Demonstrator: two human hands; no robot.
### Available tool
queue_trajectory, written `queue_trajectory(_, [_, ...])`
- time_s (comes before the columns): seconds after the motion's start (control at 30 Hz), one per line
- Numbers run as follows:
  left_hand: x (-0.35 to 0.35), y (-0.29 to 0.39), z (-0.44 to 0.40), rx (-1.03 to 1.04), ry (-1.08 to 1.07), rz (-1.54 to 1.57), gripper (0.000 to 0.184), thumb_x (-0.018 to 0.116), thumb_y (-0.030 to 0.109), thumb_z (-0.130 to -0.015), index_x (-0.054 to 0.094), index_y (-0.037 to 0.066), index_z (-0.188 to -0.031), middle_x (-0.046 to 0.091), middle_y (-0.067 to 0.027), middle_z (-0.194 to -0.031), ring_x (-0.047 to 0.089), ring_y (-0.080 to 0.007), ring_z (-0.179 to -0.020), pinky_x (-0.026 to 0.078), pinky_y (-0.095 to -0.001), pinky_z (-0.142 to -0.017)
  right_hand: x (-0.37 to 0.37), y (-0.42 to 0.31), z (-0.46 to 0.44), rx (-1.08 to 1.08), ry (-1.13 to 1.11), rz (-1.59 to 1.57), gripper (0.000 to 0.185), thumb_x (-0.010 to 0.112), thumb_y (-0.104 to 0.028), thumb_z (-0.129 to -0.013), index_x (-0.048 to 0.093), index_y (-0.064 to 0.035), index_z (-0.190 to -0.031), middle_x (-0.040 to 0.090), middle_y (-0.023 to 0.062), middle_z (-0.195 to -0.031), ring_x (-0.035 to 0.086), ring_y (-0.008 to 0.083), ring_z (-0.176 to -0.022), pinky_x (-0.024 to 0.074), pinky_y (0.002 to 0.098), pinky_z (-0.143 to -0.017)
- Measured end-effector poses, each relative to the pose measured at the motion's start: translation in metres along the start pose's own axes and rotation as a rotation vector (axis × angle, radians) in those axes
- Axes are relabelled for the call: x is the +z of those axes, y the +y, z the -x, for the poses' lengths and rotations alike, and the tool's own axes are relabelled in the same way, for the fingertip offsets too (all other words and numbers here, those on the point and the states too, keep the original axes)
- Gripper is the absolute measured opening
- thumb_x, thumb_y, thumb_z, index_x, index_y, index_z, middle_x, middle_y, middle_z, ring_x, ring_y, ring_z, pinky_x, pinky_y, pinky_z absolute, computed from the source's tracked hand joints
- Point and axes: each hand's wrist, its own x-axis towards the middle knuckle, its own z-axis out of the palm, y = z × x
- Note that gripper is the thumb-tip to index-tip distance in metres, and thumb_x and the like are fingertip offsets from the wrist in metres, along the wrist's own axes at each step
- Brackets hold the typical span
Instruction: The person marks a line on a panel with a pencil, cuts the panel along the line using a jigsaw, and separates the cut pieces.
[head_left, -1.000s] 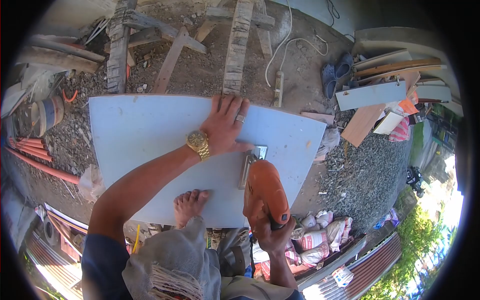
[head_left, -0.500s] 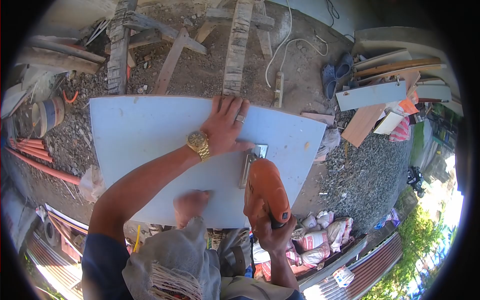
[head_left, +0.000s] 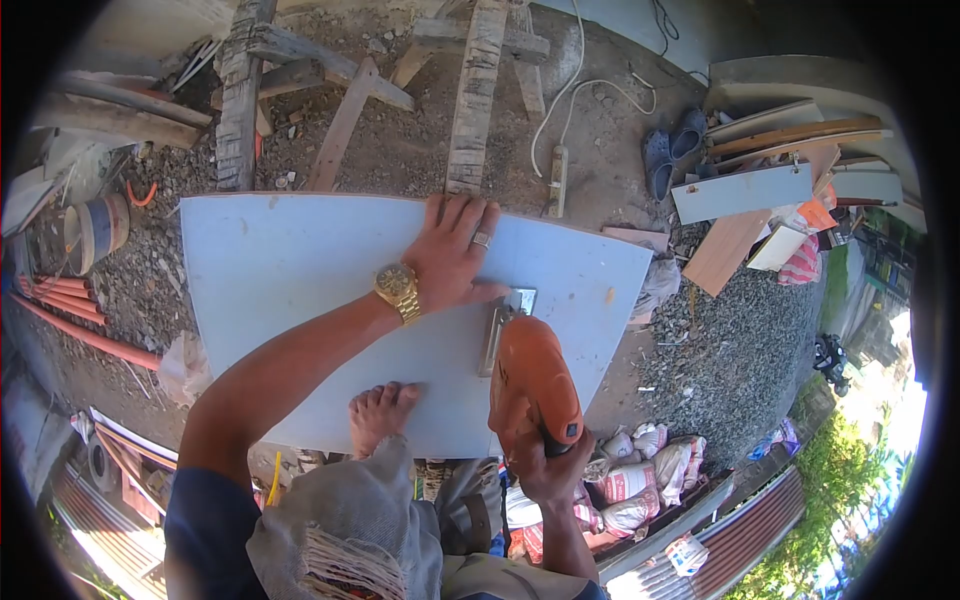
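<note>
A pale blue-white board (head_left: 300, 260) lies flat in front of me. My left hand (head_left: 452, 250) presses on it near the far edge, fingers stretched out and over that edge, thumb pointing at the saw's front. It wears a ring and a gold watch (head_left: 396, 284). My right hand (head_left: 552, 470) is wrapped round the rear handle of an orange jigsaw (head_left: 535, 365), whose metal base plate (head_left: 492, 345) sits on the board right of the middle. The blade is hidden beneath the tool. My bare foot (head_left: 383, 410) rests on the board's near part.
Wooden trestle beams (head_left: 478, 100) stand under and beyond the board. A power strip (head_left: 558, 180) with a white cord lies on the ground. Clogs (head_left: 660, 160) and stacked board offcuts (head_left: 745, 192) are at the right, gravel (head_left: 730, 350) below them. Filled sacks (head_left: 630, 490) lie near me.
The foot on the board, blurred before, is now sharp with its toes lifted. Both hands and the jigsaw stay almost in place.
</note>
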Motion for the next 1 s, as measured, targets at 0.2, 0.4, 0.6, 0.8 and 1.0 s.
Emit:
queue_trajectory(0.2, [0.001, 0.000, 0.000, -0.002, 0.030, 0.021, 0.091, 0.067, 0.060, -0.075, 0.054, -0.018, -0.120, 0.047, -0.0289, -0.127, 0.039, -0.0408, -0.123, 0.027, -0.0593, -0.105, -0.001, -0.009, -0.002, 0.000, -0.004, 0.006, 0.021, 0.065, -0.015, -0.083, 0.059, 0.0044, -0.084, 0.058, 0.0057, -0.063, 0.056, 0.0119, -0.057, 0.0464, 0.0295, -0.054])
queue_trajectory(0.4, [0.003, -0.001, -0.001, -0.003, 0.083, 0.003, 0.093, 0.070, 0.061, -0.072, 0.051, -0.014, -0.123, 0.044, -0.0245, -0.128, 0.040, -0.0392, -0.120, 0.031, -0.0568, -0.103, 0.001, -0.013, -0.003, 0.010, 0.016, 0.007, 0.021, 0.065, -0.016, -0.083, 0.059, 0.0039, -0.085, 0.058, 0.0055, -0.062, 0.056, 0.0117, -0.057, 0.0459, 0.0294, -0.054])
queue_trajectory(0.6, [0.003, -0.002, 0.000, 0.016, 0.063, 0.012, 0.080, 0.069, 0.058, -0.075, 0.063, -0.016, -0.103, 0.045, -0.0247, -0.132, 0.039, -0.0399, -0.122, 0.030, -0.0579, -0.103, -0.001, -0.007, -0.004, 0.044, -0.011, -0.011, 0.020, 0.064, -0.016, -0.083, 0.059, 0.0038, -0.084, 0.057, 0.0049, -0.061, 0.054, 0.0111, -0.056, 0.0453, 0.0289, -0.052])
queue_trajectory(0.8, [0.005, -0.001, 0.001, 0.005, 0.077, 0.007, 0.078, 0.068, 0.058, -0.076, 0.063, -0.016, -0.103, 0.045, -0.0246, -0.133, 0.039, -0.0402, -0.123, 0.029, -0.0583, -0.104, 0.000, -0.012, -0.006, 0.037, -0.009, -0.025, 0.020, 0.064, -0.015, -0.082, 0.058, 0.0030, -0.081, 0.056, 0.0045, -0.059, 0.053, 0.0106, -0.054, 0.0445, 0.0284, -0.051])
queue_trajectory(1.0, [0.007, -0.001, 0.001, -0.021, 0.086, 0.007, 0.087, 0.067, 0.058, -0.077, 0.054, -0.016, -0.122, 0.046, -0.0249, -0.130, 0.039, -0.0400, -0.123, 0.029, -0.0581, -0.105, 0.000, -0.005, -0.006, 0.013, 0.021, -0.029, 0.020, 0.065, -0.016, -0.082, 0.057, 0.0023, -0.080, 0.056, 0.0045, -0.060, 0.052, 0.0102, -0.056, 0.0443, 0.0279, -0.052])
